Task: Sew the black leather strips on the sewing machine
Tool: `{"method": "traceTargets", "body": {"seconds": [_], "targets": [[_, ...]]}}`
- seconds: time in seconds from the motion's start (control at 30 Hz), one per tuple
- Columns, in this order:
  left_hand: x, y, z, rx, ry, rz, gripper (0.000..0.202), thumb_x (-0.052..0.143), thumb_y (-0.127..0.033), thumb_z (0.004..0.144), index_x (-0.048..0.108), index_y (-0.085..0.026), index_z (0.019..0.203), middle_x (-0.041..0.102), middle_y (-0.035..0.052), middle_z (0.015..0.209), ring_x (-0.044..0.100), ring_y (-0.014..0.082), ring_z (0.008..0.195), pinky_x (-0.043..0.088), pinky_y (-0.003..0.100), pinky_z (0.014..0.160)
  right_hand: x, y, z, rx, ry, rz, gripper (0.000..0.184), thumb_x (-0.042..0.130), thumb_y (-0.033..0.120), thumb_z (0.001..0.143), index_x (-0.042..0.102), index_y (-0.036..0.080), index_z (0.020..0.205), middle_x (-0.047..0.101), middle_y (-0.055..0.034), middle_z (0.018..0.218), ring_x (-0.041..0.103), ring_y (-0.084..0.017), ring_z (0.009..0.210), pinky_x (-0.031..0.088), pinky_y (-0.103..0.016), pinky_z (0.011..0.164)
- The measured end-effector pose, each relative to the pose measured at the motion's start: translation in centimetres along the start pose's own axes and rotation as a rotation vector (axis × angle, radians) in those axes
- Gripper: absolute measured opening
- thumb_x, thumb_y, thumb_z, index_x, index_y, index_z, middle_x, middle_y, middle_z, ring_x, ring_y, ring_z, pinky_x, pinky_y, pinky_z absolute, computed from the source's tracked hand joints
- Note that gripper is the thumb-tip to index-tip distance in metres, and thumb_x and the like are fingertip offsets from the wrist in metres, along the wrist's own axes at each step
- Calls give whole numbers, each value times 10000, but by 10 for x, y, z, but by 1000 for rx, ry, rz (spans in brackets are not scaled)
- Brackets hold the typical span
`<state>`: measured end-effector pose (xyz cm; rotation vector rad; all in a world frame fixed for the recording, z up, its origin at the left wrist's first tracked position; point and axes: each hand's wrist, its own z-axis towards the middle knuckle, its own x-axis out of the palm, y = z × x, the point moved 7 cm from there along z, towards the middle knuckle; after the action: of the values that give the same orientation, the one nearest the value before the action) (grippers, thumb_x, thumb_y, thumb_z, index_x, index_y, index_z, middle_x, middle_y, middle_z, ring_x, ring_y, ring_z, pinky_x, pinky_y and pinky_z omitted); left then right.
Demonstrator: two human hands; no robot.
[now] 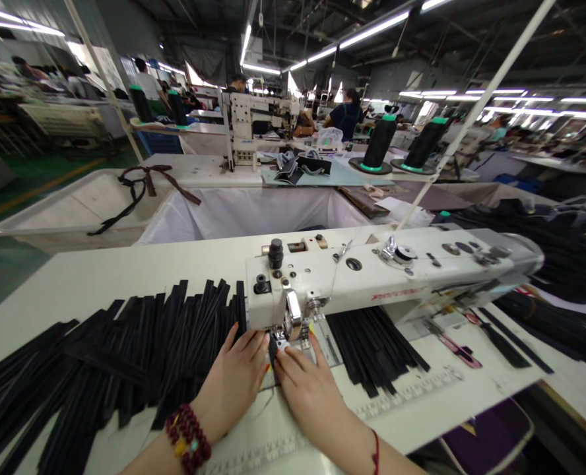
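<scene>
A white sewing machine (387, 270) lies across the white table (99, 274). My left hand (233, 382), with a dark bead bracelet on the wrist, rests flat just left of the presser foot. My right hand (307, 389) lies flat just right of it. Between the fingertips of both hands a narrow black strip (272, 349) runs under the needle, and both hands press on it. Many black strips (125, 349) fan out on the table to the left of my left hand. Another stack of black strips (372, 343) lies right of the machine head.
Pink-handled snips (454, 346) lie on the table at the right. Two black thread cones (379, 142) stand behind the machine. A white cloth bin (243, 211) sits beyond the table. Another sewing machine (253, 125) and other people at work fill the background.
</scene>
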<state>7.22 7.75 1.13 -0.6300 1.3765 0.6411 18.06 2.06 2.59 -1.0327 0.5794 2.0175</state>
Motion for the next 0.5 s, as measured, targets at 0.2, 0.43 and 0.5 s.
{"method": "traceTargets", "body": {"seconds": [0.2,0.43,0.5], "targets": [[-1,1,1,-12,-12,7,376,395,-252,1023,706,-153,1210,712,136,1239,588,292,1242,310,521,1156,12,-5,12,17,15,-58,312,416,60,984,684,105,1139,686,-111,1082,593,-249,1000,272,-558,1177],[-3,1,-1,-3,-73,-14,387,393,-262,1018,696,-156,1234,718,130,1238,605,286,1215,333,506,1135,21,-9,14,83,50,-44,259,475,62,977,664,89,1152,681,-106,1019,606,-245,924,374,-527,1100],[-5,0,-3,24,-122,-14,385,398,-244,1006,693,-153,1235,719,129,1236,609,286,1209,326,508,1136,21,-8,14,86,62,-46,232,495,73,978,664,102,1135,680,-94,991,605,-237,913,376,-513,1101]]}}
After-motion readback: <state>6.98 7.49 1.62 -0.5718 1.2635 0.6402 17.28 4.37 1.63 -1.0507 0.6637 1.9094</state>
